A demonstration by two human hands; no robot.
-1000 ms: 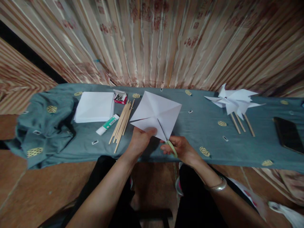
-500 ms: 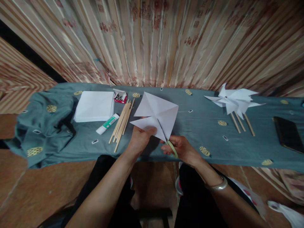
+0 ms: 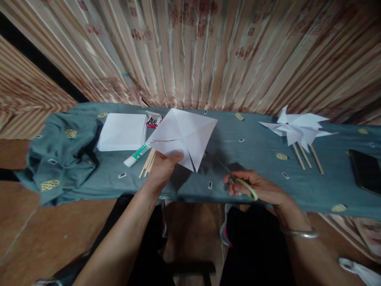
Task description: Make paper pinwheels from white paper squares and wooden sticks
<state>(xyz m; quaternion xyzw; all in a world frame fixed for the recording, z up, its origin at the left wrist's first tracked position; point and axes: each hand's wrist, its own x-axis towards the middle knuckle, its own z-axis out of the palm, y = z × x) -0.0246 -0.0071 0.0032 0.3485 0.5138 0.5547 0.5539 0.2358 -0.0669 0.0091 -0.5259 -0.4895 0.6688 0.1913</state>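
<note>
A square sheet of white paper (image 3: 193, 137) is pinched near its lower left side by my left hand (image 3: 163, 169), thumb on top and fingers hidden beneath. Two slits run from its edges toward the middle, and fold creases cross it. To the right of the paper and apart from it, my right hand (image 3: 253, 186) grips a pair of scissors (image 3: 245, 187) with pale green handles. The blades point up and left over the cloth. Behind my left hand lie wooden sticks (image 3: 148, 165), partly covered by the sheet.
Left of the paper are a stack of white sheets (image 3: 122, 133), a glue stick (image 3: 137, 155) and a small box of metal pins (image 3: 153, 120). On the right lie paper pinwheels (image 3: 297, 125) on sticks and a dark phone (image 3: 364, 171). A green patterned cloth (image 3: 220, 149) covers the table.
The scissors have left the paper and moved right with my right hand. My left hand has shifted the sheet to the left and turned it slightly, over the sticks.
</note>
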